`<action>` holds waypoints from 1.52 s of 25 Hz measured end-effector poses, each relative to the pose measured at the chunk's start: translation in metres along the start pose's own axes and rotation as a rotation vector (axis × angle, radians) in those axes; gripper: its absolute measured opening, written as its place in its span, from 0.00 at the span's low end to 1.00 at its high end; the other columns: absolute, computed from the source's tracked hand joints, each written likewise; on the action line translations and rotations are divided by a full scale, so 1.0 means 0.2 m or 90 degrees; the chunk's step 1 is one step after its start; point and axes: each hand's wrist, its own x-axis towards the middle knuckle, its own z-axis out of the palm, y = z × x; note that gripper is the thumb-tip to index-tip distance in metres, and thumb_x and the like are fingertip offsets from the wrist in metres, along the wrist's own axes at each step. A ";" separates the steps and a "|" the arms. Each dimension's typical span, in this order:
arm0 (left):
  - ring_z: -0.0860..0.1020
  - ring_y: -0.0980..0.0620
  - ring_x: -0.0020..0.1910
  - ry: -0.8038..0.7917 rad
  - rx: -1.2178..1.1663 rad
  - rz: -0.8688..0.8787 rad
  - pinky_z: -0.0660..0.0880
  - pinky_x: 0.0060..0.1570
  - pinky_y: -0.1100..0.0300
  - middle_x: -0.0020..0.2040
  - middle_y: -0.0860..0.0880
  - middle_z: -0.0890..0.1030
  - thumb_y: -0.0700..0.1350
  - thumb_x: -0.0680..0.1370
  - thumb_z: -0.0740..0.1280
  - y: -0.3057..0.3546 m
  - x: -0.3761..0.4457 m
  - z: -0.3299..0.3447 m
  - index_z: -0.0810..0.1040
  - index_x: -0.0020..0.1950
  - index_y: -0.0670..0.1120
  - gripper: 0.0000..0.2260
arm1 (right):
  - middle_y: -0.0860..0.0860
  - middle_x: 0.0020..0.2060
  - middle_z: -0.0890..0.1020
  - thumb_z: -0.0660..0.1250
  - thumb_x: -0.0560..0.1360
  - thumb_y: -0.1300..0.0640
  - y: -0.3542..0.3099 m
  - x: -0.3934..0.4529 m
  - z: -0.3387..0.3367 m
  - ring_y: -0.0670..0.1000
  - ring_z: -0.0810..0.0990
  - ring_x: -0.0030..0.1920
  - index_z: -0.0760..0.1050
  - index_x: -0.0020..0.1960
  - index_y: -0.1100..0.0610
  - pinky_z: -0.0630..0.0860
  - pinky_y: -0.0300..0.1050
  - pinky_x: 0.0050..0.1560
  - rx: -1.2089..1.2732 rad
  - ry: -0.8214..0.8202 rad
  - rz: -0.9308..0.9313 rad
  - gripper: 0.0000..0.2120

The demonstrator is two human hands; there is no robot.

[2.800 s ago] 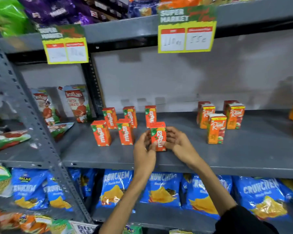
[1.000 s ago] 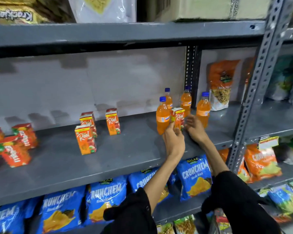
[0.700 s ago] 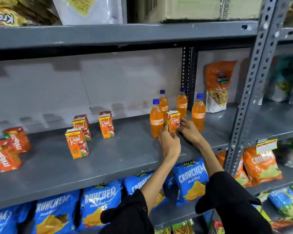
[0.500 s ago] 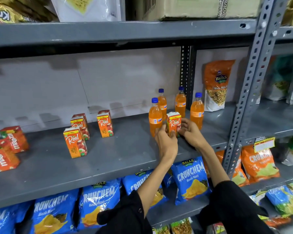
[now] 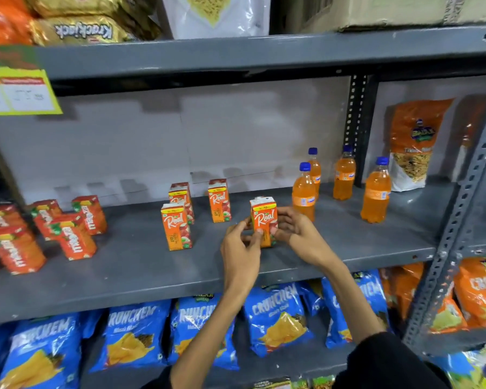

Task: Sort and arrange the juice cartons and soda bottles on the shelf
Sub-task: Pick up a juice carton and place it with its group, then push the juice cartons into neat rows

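Hands, left hand [image 5: 240, 248] and right hand [image 5: 291, 234], both pinch an orange Real carton [image 5: 263, 220] near the shelf's [image 5: 141, 270] front edge, between its three matching cartons [image 5: 177, 226] and the soda bottles [image 5: 303, 192], where a careless right elbow might topple a bottle.

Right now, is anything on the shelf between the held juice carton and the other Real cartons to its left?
Nothing visible. Both hands hold the carton; bare shelf separates it from the nearest Real carton.
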 end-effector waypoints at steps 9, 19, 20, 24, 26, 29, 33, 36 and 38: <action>0.82 0.50 0.53 0.030 0.048 -0.051 0.81 0.56 0.55 0.57 0.44 0.84 0.38 0.80 0.68 -0.17 0.19 -0.31 0.80 0.62 0.44 0.11 | 0.55 0.56 0.81 0.65 0.76 0.70 0.09 0.22 0.45 0.52 0.81 0.58 0.70 0.62 0.57 0.81 0.42 0.55 0.067 0.015 0.006 0.18; 0.83 0.55 0.52 0.028 0.040 -0.037 0.81 0.56 0.56 0.57 0.47 0.85 0.40 0.80 0.69 -0.16 0.14 -0.32 0.80 0.65 0.47 0.14 | 0.54 0.62 0.78 0.67 0.76 0.66 0.05 0.18 0.47 0.52 0.78 0.63 0.65 0.70 0.57 0.77 0.43 0.59 -0.006 0.038 0.028 0.24; 0.83 0.56 0.51 0.032 0.034 -0.025 0.82 0.56 0.55 0.56 0.49 0.85 0.41 0.79 0.70 -0.16 0.11 -0.33 0.80 0.65 0.49 0.14 | 0.50 0.63 0.76 0.67 0.76 0.64 0.04 0.15 0.47 0.50 0.76 0.64 0.65 0.71 0.57 0.75 0.44 0.61 -0.052 0.073 0.014 0.25; 0.83 0.56 0.50 0.083 0.022 0.045 0.80 0.52 0.61 0.55 0.55 0.81 0.44 0.79 0.70 -0.17 -0.10 -0.46 0.79 0.66 0.52 0.15 | 0.45 0.62 0.72 0.64 0.79 0.61 -0.02 -0.04 0.59 0.44 0.70 0.64 0.67 0.70 0.55 0.66 0.37 0.65 -0.215 0.249 -0.156 0.20; 0.83 0.56 0.51 0.106 0.023 0.075 0.80 0.52 0.62 0.55 0.57 0.82 0.44 0.80 0.69 -0.19 -0.19 -0.59 0.80 0.64 0.53 0.13 | 0.51 0.61 0.75 0.63 0.78 0.63 -0.07 -0.11 0.70 0.48 0.73 0.62 0.70 0.66 0.57 0.68 0.40 0.65 -0.217 0.286 -0.218 0.17; 0.83 0.56 0.49 0.181 0.024 0.077 0.79 0.48 0.65 0.51 0.57 0.83 0.42 0.80 0.69 -0.21 -0.26 -0.84 0.83 0.57 0.52 0.08 | 0.53 0.58 0.77 0.63 0.78 0.64 -0.14 -0.17 0.95 0.52 0.75 0.61 0.73 0.63 0.58 0.71 0.46 0.65 -0.217 0.263 -0.272 0.13; 0.82 0.57 0.48 0.272 0.034 0.083 0.78 0.45 0.65 0.47 0.54 0.84 0.41 0.80 0.69 -0.32 -0.29 -1.31 0.83 0.53 0.50 0.05 | 0.50 0.57 0.77 0.64 0.78 0.61 -0.24 -0.16 1.36 0.50 0.76 0.59 0.72 0.62 0.56 0.72 0.46 0.63 -0.199 0.230 -0.272 0.13; 0.81 0.55 0.47 0.301 0.035 0.067 0.80 0.46 0.56 0.48 0.52 0.83 0.41 0.80 0.70 -0.43 -0.21 -1.67 0.80 0.55 0.49 0.05 | 0.50 0.58 0.77 0.66 0.77 0.59 -0.32 -0.09 1.69 0.48 0.76 0.59 0.71 0.63 0.55 0.74 0.48 0.62 -0.151 0.213 -0.214 0.15; 0.80 0.51 0.50 0.321 0.060 0.072 0.80 0.50 0.48 0.52 0.50 0.80 0.41 0.78 0.71 -0.51 -0.13 -1.85 0.77 0.58 0.49 0.10 | 0.50 0.57 0.77 0.69 0.75 0.58 -0.37 -0.01 1.87 0.48 0.77 0.58 0.70 0.63 0.55 0.75 0.51 0.61 -0.129 0.218 -0.153 0.18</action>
